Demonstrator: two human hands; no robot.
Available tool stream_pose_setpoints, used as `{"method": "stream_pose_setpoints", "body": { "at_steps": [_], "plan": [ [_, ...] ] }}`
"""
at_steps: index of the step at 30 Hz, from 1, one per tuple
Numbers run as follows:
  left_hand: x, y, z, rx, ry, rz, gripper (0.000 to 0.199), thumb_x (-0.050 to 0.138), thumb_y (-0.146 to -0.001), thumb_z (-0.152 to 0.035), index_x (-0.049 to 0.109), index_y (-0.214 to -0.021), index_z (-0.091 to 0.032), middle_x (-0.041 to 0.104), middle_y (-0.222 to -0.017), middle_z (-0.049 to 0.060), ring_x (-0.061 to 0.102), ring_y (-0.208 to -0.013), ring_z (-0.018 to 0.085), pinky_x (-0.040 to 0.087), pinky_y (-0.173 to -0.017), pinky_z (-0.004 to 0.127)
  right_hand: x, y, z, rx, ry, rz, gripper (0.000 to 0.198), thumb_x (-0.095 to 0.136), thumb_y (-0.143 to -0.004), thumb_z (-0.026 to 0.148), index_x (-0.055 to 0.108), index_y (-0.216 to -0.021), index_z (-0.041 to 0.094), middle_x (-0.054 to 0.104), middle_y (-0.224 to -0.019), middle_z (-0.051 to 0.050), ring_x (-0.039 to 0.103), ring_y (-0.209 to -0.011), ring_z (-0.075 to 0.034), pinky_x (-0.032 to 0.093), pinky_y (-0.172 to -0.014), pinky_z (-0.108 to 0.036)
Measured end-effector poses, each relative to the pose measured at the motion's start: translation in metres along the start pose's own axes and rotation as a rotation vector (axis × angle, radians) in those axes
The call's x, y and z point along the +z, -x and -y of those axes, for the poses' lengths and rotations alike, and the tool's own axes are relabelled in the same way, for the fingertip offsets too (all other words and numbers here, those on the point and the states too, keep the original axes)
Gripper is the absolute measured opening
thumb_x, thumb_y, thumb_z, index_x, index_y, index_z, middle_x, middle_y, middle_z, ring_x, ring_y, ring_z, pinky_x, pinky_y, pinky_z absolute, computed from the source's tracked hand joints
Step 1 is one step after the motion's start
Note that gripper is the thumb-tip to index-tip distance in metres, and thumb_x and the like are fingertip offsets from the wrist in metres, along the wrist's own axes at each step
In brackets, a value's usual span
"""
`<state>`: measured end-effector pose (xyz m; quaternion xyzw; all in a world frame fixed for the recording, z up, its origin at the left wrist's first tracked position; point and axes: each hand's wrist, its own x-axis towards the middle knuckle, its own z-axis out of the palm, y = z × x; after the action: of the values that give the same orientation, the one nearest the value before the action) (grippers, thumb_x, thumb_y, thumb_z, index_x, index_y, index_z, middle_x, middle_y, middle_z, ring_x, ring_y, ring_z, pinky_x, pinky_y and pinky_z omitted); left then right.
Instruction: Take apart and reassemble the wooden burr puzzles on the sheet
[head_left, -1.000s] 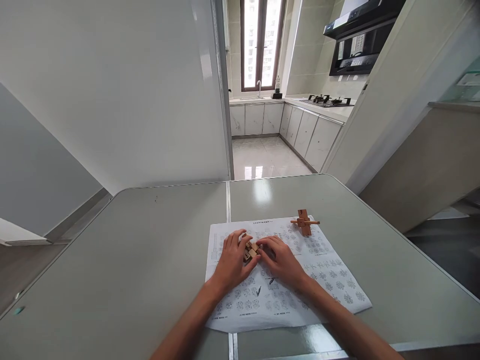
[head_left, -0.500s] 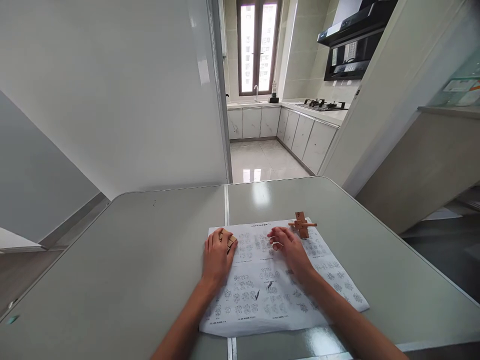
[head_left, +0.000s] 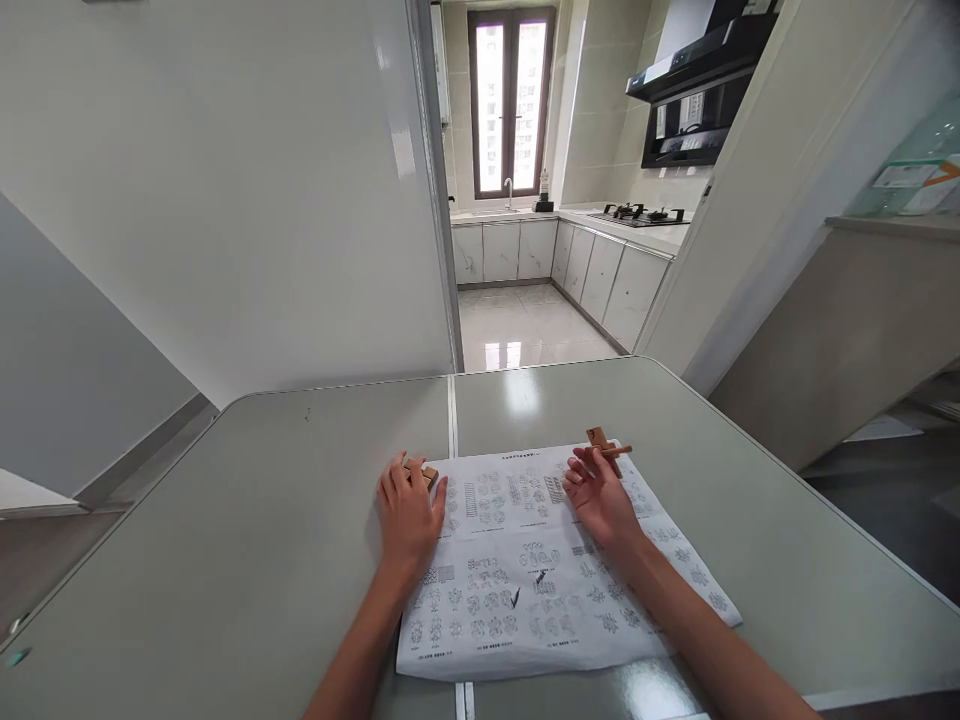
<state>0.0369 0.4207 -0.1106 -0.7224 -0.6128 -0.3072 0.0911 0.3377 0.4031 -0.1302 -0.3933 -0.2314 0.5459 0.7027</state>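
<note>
My left hand (head_left: 409,515) curls over a small light-brown wooden block puzzle (head_left: 430,476) at the left edge of a printed sheet (head_left: 517,545). Its fingers hide most of the blocks. At the sheet's upper right, my right hand (head_left: 606,505) has its thumb and forefinger at a cross-shaped wooden puzzle (head_left: 597,437), made of a flat plank with a thin stick through it. The fingertips cover the stick's left end, while the other fingers are loosely bent. Rows of small line drawings and two dark tick-like marks cover the sheet.
The sheet lies across the seam of a grey-green table (head_left: 262,540). Beyond the table's far edge, a doorway opens onto a kitchen with white cabinets (head_left: 517,250) and a gas hob (head_left: 643,214). A white wall panel (head_left: 300,200) stands at the left.
My left hand has slid left with the block puzzle, to the sheet's edge. My right hand has moved right and up onto the cross-shaped puzzle, whose plank now sits more slanted.
</note>
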Motion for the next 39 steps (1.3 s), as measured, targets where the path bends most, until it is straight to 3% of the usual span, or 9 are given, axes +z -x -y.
{"method": "stream_pose_setpoints", "body": {
  "at_steps": [2, 7, 12, 16, 19, 26, 33, 39],
  "plan": [
    [-0.004, -0.001, -0.006, 0.039, 0.038, -0.005, 0.037, 0.055, -0.100, -0.040, 0.057, -0.129, -0.017, 0.049, -0.141, 0.022, 0.045, -0.134, 0.040, 0.040, -0.108, 0.062, 0.008, 0.007, 0.002, 0.019, 0.002, 0.010, 0.028, 0.071, -0.088, 0.051, 0.065, -0.088, 0.023, 0.064, -0.077, -0.001, 0.054, -0.058, -0.015, 0.050, -0.054, -0.030],
    [-0.017, 0.000, -0.028, 0.083, 0.279, 0.078, 0.027, 0.054, -0.102, -0.037, 0.058, -0.125, -0.025, 0.052, -0.142, 0.014, 0.053, -0.129, 0.033, 0.045, -0.106, 0.056, 0.029, 0.031, 0.010, 0.063, 0.239, 0.307, 0.039, 0.060, -0.096, 0.056, 0.065, -0.083, 0.020, 0.061, -0.073, -0.002, 0.051, -0.058, -0.015, 0.044, -0.054, -0.030],
    [-0.028, 0.003, -0.051, 0.073, 0.692, 0.291, 0.025, 0.052, -0.103, -0.039, 0.057, -0.125, -0.026, 0.063, -0.129, 0.010, 0.061, -0.120, 0.027, 0.052, -0.101, 0.045, 0.037, 0.045, 0.014, 0.078, 0.480, 0.621, 0.044, 0.054, -0.098, 0.055, 0.068, -0.080, 0.017, 0.063, -0.072, -0.004, 0.054, -0.062, -0.017, 0.049, -0.064, -0.033],
    [-0.032, 0.006, -0.060, 0.004, 0.905, 0.524, 0.033, 0.052, -0.103, -0.045, 0.056, -0.130, -0.026, 0.067, -0.127, 0.009, 0.065, -0.116, 0.026, 0.052, -0.102, 0.045, 0.035, 0.047, 0.013, 0.067, 0.578, 0.740, 0.045, 0.054, -0.095, 0.053, 0.062, -0.066, 0.019, 0.061, -0.064, -0.003, 0.055, -0.060, -0.017, 0.050, -0.062, -0.032],
    [-0.031, 0.008, -0.064, -0.047, 1.073, 0.637, 0.043, 0.054, -0.101, -0.051, 0.051, -0.137, -0.026, 0.062, -0.139, 0.013, 0.065, -0.121, 0.028, 0.052, -0.104, 0.048, 0.034, 0.048, 0.012, 0.047, 0.612, 0.787, 0.044, 0.053, -0.094, 0.049, 0.059, -0.061, 0.020, 0.058, -0.061, -0.002, 0.054, -0.058, -0.016, 0.048, -0.059, -0.030],
    [-0.033, 0.011, -0.067, -0.102, 1.348, 0.784, 0.073, 0.065, -0.090, -0.066, 0.044, -0.147, -0.025, 0.063, -0.140, 0.017, 0.060, -0.131, 0.034, 0.044, -0.113, 0.054, 0.033, 0.052, 0.006, -0.040, 0.750, 0.864, 0.043, 0.054, -0.094, 0.041, 0.056, -0.057, 0.019, 0.055, -0.055, 0.001, 0.048, -0.051, -0.013, 0.042, -0.052, -0.025],
    [-0.036, 0.007, -0.067, -0.156, 1.339, 0.822, 0.065, 0.071, -0.087, -0.061, 0.056, -0.138, -0.022, 0.065, -0.134, 0.015, 0.062, -0.125, 0.033, 0.048, -0.109, 0.050, 0.036, 0.055, 0.009, -0.143, 0.816, 0.851, 0.045, 0.049, -0.099, 0.042, 0.058, -0.062, 0.020, 0.058, -0.059, 0.001, 0.050, -0.054, -0.014, 0.043, -0.058, -0.026],
    [-0.026, 0.009, -0.062, -0.220, 1.390, 0.783, 0.071, 0.079, -0.082, -0.052, 0.054, -0.141, -0.022, 0.063, -0.136, 0.016, 0.065, -0.117, 0.031, 0.055, -0.097, 0.045, 0.036, 0.051, 0.008, -0.293, 0.883, 0.736, 0.047, 0.044, -0.104, 0.046, 0.064, -0.071, 0.020, 0.062, -0.066, 0.000, 0.055, -0.061, -0.016, 0.045, -0.063, -0.028]
  ]
}}
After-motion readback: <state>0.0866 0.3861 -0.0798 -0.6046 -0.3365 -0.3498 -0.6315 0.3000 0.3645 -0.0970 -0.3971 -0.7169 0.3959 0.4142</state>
